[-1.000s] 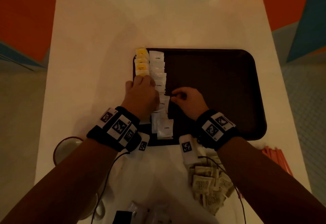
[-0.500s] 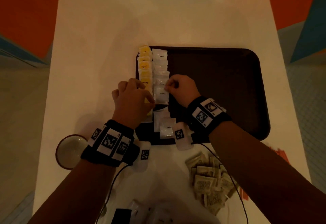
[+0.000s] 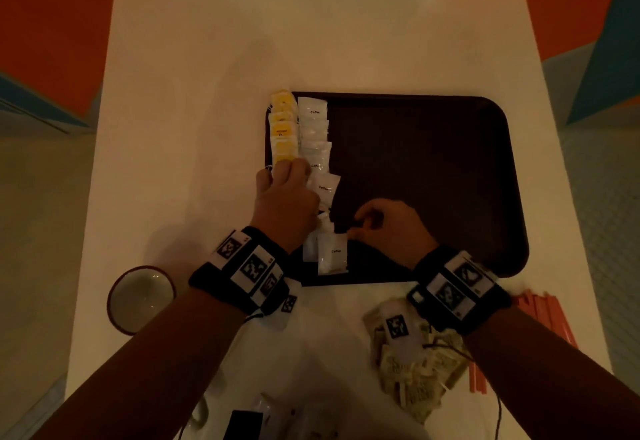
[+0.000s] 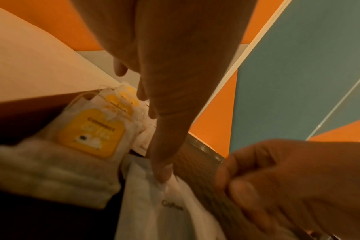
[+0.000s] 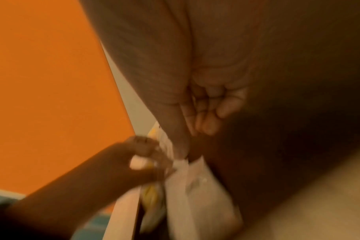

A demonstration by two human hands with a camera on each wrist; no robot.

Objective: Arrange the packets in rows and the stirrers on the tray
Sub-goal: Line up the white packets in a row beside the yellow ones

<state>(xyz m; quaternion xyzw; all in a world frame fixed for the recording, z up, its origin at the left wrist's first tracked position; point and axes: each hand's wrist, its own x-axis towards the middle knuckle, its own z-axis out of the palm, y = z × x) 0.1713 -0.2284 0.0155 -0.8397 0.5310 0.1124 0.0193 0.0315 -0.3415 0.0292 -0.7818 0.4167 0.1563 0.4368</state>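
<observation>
A dark brown tray (image 3: 433,162) lies on the white table. Along its left edge runs a row of yellow packets (image 3: 283,129) (image 4: 90,128), with a row of white coffee packets (image 3: 313,143) beside it. My left hand (image 3: 291,169) lies over the near part of both rows, fingers straight on the yellow packets, its thumb (image 4: 160,170) pressing a white packet. My right hand (image 3: 360,228) pinches the top corner of the nearest white coffee packet (image 3: 332,254) (image 5: 197,186). Orange stirrers (image 3: 540,318) lie on the table to the right of my right wrist.
A loose pile of brown sugar packets (image 3: 419,370) sits on the table below the tray's near edge. A round bowl (image 3: 140,297) stands at the near left. The tray's middle and right side hold nothing. Orange and blue flooring surrounds the table.
My right hand has drawn back from the middle of the white row to the nearest white packet. My left hand has slid forward along the yellow row.
</observation>
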